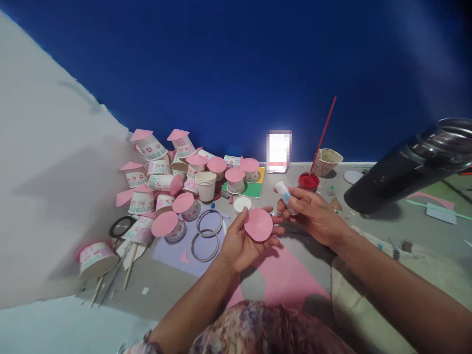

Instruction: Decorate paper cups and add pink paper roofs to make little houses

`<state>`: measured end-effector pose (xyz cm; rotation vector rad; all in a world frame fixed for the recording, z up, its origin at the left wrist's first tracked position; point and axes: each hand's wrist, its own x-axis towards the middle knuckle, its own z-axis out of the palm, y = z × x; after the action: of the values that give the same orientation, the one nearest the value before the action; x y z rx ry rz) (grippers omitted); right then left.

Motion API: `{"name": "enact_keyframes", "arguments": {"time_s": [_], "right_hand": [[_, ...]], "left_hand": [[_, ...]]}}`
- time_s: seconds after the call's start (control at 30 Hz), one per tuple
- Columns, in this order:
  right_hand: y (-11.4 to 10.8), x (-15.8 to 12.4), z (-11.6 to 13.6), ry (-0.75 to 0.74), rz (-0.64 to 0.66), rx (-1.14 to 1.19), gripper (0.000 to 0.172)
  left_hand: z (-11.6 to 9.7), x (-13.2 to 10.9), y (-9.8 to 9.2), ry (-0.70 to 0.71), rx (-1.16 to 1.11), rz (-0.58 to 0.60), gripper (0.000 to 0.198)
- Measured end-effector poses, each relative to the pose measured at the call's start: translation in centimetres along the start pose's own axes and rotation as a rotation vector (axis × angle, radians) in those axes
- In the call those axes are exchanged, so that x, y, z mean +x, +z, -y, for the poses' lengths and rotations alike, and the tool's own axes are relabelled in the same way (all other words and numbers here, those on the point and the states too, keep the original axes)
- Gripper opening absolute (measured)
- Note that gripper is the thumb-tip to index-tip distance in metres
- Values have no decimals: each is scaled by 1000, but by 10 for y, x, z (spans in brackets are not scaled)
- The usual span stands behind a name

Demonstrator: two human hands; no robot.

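My left hand [239, 243] holds a round pink paper disc [258, 224] between thumb and fingers, palm up. My right hand [313, 214] is closed around a small white glue stick [285, 193] with a blue label, its tip pointing up and left, just right of the disc. Both hands hover over a pink paper sheet [283, 278] that has a round hole cut in it. A plain white paper cup [205, 184] stands beyond my left hand.
A heap of decorated paper cups with pink cone roofs [165, 177] lies at the left by the white wall. Ring-shaped bangles [208, 231] rest on lilac paper. A red paint pot [309, 181], a brush in a cup [326, 162] and a black flask [405, 169] sit at the right.
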<state>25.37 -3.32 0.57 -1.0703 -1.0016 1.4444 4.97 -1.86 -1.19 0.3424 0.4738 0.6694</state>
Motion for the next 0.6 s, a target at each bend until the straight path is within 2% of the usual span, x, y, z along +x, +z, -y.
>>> {"name": "enact_keyframes", "arguments": {"time_s": [0.07, 0.13, 0.27, 0.33, 0.43, 0.6], "right_hand": [[-5, 5, -3, 0, 24, -4, 50], [-14, 12, -8, -52, -44, -108, 49], [-40, 29, -15, -181, -375, -358, 51], [-53, 36, -17, -201, -484, -433, 45], [-63, 43, -20, -205, -535, -596, 35], [-59, 50, -30, -200, -527, -989, 22]], "left_hand": [[-3, -3, 2, 1, 7, -18, 54], [-9, -9, 7, 19, 41, -51, 53], [-30, -26, 15, 138, 145, -169, 49], [-43, -35, 15, 231, 213, -257, 47], [-57, -45, 8, 350, 278, -377, 46], [-68, -51, -11, 516, 445, -498, 50]]}}
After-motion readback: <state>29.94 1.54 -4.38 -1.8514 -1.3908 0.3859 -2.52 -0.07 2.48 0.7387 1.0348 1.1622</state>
